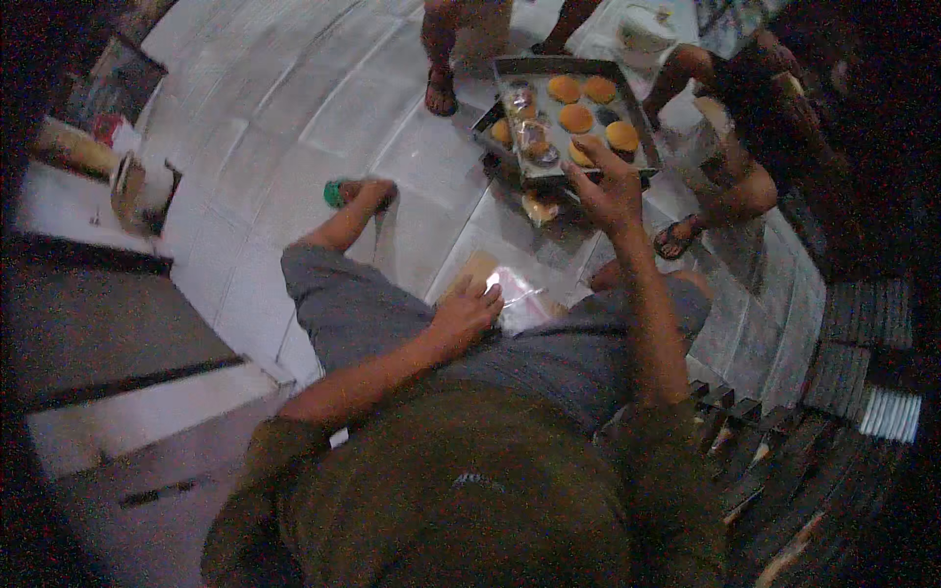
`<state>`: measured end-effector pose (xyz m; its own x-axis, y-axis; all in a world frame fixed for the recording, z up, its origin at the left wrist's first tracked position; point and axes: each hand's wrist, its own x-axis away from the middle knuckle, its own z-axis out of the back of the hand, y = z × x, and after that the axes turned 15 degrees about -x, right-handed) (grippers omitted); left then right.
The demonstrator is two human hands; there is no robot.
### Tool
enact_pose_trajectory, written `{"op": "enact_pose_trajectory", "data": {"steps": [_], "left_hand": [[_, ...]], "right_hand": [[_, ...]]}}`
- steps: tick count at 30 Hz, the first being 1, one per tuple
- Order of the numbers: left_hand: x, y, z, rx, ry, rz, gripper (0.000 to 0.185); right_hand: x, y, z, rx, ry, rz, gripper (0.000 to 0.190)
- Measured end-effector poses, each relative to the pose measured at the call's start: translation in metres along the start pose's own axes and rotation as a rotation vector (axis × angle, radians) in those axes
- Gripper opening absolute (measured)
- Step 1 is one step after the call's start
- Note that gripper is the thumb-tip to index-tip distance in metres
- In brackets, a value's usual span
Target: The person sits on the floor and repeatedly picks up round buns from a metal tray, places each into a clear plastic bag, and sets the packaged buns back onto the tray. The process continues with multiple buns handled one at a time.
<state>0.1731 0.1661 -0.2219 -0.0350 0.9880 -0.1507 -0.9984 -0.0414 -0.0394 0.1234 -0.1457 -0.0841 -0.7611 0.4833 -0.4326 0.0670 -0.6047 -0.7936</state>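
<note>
My right hand (pixel 614 191) reaches over the near edge of a dark metal baking tray (pixel 647 151). Its thumb and fingers are around a round golden bun (pixel 579 151) at that edge. Several more buns (pixel 575 117) sit in the tray. Along its left side lie buns in clear plastic wrap (pixel 531 136). My left hand (pixel 469 312) is low between my thighs, its fingertips at shiny clear plastic bags (pixel 518 294) beside a brown cardboard-like piece (pixel 470 275). Whether these fingers grip the plastic cannot be made out.
Another tray (pixel 485 125) shows under the first, with a wrapped item (pixel 540 208) below. Other people's legs (pixel 439 44) (pixel 735 187) stand around the trays. A white bucket-like container (pixel 647 33) is behind. Pale tiles (pixel 294 125) cover the floor; dark slatted trays (pixel 779 456) are at right.
</note>
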Motion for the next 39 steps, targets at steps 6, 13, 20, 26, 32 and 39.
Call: {"op": "enact_pose_trajectory", "data": {"steps": [6,13,20,26,32,39], "left_hand": [[0.000,0.003,0.041,0.251,0.082,0.054,0.011],[-0.013,0.007,0.088,0.820,0.121,0.517,0.032],[-0.063,-0.051,0.058,2.088,0.504,0.916,0.030],[0.004,-0.159,-0.063,1.402,0.297,1.175,0.026],[-0.013,-0.171,-0.050,1.489,0.224,1.196,0.027],[-0.054,-0.191,-0.083,1.668,-0.010,1.153,0.025]], "right_hand": [[0.151,-0.011,-0.041,-0.004,-0.551,-0.319,0.052],[0.149,-0.024,-0.051,-0.498,0.158,-0.670,0.020],[0.095,-0.054,-0.086,-0.647,0.101,-0.717,0.022],[-0.009,0.201,-0.063,-0.630,-0.044,-0.821,0.031],[-0.086,0.382,-0.007,-1.092,-0.417,-0.909,0.051],[-0.109,0.453,0.007,0.227,-0.372,-1.022,0.060]]}}
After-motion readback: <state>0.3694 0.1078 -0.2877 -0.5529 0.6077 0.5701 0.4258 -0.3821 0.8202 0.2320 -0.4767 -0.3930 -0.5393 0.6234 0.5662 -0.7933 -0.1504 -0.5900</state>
